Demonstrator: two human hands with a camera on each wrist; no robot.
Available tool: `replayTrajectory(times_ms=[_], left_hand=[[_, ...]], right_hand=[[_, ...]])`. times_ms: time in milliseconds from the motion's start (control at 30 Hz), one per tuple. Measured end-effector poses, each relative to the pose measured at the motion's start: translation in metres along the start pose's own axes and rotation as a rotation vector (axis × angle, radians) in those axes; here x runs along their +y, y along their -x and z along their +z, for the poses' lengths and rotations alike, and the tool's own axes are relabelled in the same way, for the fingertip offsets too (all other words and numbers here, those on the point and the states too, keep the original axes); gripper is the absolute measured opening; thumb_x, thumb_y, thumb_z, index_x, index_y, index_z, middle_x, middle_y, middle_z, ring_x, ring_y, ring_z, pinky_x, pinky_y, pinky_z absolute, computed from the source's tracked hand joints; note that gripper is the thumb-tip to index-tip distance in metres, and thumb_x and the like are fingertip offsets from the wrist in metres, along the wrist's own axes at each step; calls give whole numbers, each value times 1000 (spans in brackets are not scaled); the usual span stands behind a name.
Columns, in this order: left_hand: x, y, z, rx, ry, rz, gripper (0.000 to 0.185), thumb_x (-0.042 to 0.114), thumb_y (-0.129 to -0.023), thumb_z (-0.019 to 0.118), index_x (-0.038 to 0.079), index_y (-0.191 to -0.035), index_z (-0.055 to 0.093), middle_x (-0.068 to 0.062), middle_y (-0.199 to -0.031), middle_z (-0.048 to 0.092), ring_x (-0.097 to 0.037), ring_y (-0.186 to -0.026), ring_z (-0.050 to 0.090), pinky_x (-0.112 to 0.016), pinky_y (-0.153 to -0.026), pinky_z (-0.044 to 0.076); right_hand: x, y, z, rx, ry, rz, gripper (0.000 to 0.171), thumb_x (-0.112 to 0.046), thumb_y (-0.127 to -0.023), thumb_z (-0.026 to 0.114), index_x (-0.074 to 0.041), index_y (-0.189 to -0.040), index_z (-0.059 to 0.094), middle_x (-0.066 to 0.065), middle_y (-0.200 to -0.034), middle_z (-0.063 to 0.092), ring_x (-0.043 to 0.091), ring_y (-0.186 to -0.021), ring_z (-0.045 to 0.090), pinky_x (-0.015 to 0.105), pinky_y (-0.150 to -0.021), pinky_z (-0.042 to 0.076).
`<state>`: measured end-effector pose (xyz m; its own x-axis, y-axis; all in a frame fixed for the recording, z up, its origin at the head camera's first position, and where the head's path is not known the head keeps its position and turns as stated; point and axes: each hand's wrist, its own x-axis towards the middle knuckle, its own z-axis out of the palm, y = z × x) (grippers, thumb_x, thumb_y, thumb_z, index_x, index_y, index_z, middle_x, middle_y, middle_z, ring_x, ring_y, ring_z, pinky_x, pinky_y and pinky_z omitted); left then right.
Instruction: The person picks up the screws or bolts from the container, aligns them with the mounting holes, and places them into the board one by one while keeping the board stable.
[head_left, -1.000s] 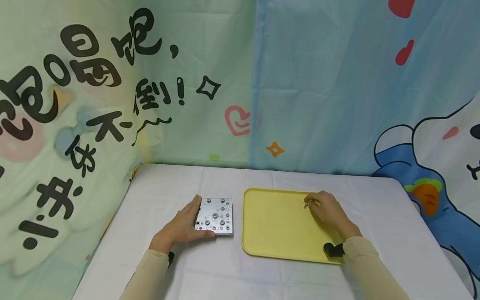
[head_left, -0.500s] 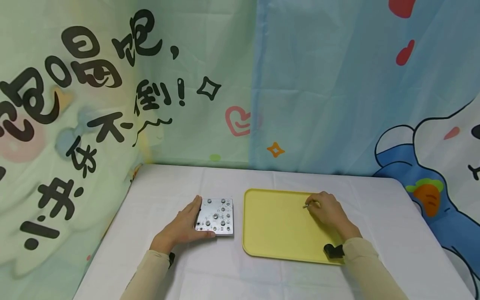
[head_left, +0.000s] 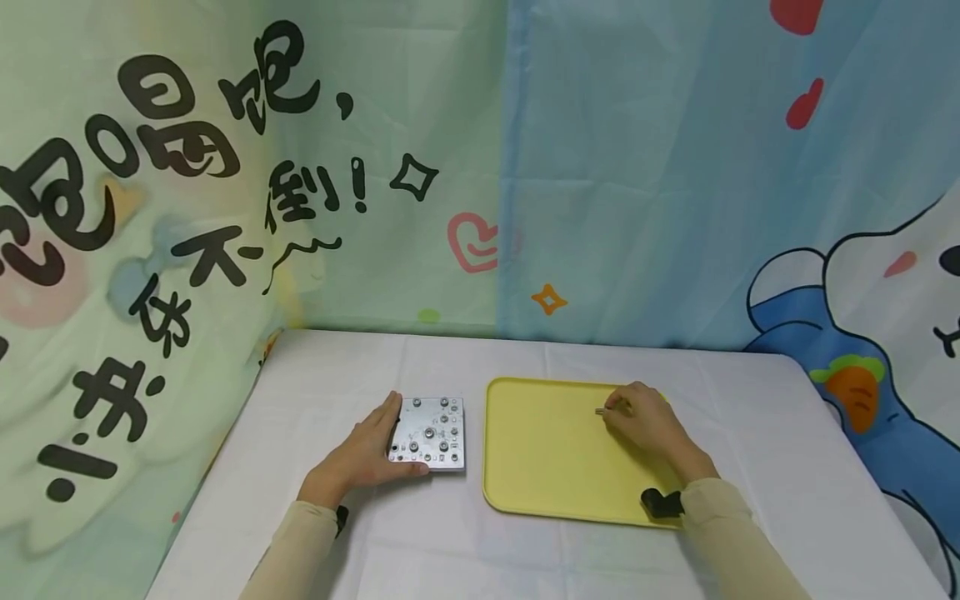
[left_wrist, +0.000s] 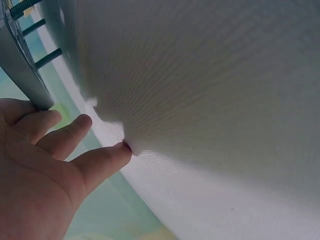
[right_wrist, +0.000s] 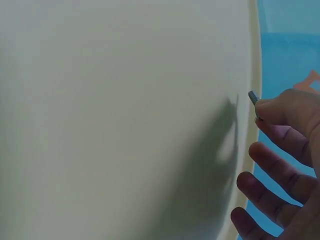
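A square silver metal plate (head_left: 437,429) is on the left of the white table, with several screw heads and holes on its top. My left hand (head_left: 362,454) holds it at the left side, thumb along the near edge and a finger at the far left corner. In the left wrist view, threaded shafts (left_wrist: 48,58) stick out from the underside of the plate. Over the yellow tray, my right hand (head_left: 651,425) pinches a small threaded screw (right_wrist: 254,97) between thumb and index finger. The other fingers of that hand are spread and loosely bent.
The yellow tray (head_left: 555,467) lies right of the plate, with a low raised rim. A white cloth (head_left: 420,542) covers the table. Printed curtains (head_left: 645,167) hang behind the table and at the left. A black wrist device (head_left: 662,503) shows at my right sleeve.
My right hand has shifted slightly left over the tray, and the screw in its fingers has turned from slanting down to nearly level, pointing left. My left hand and the plate stay put.
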<state>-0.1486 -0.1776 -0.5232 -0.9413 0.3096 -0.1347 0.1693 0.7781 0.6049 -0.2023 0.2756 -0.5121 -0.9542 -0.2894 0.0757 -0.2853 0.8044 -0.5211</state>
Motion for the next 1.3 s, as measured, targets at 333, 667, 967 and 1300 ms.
replayTrajectory(times_ms=[333,667,967,1300], left_hand=[[-1,0,0,5,-1,7,128,67,-70,80,6,-161,13,-8,-166,12,-28,-150,17,-58,-117,18],[-1,1,0,5,4,0,128,67,-70,80,7,-161,13,-7,-166,12,-27,-150,17,-57,-118,18],[-1,0,0,-2,6,-2,129,69,-70,80,7,-161,12,-6,-167,11,-27,-150,17,-57,-118,18],[0,0,0,7,8,-10,128,67,-69,81,8,-161,14,-5,-167,12,-27,-150,17,-56,-118,18]], right_hand=[[-34,-12,3,37,-23,-117,4,-10,-93,70,-6,-94,71,17,-108,64,41,-106,57,58,-89,47],[-76,-32,18,35,-2,-183,5,-13,-92,73,-10,-95,71,10,-108,63,38,-105,56,59,-86,46],[-118,-50,41,-10,-33,-240,8,-18,-93,73,-10,-95,71,7,-108,63,33,-106,57,54,-90,47],[-150,-63,62,-48,-21,-275,6,-19,-94,70,-13,-95,72,4,-107,63,30,-106,57,51,-91,48]])
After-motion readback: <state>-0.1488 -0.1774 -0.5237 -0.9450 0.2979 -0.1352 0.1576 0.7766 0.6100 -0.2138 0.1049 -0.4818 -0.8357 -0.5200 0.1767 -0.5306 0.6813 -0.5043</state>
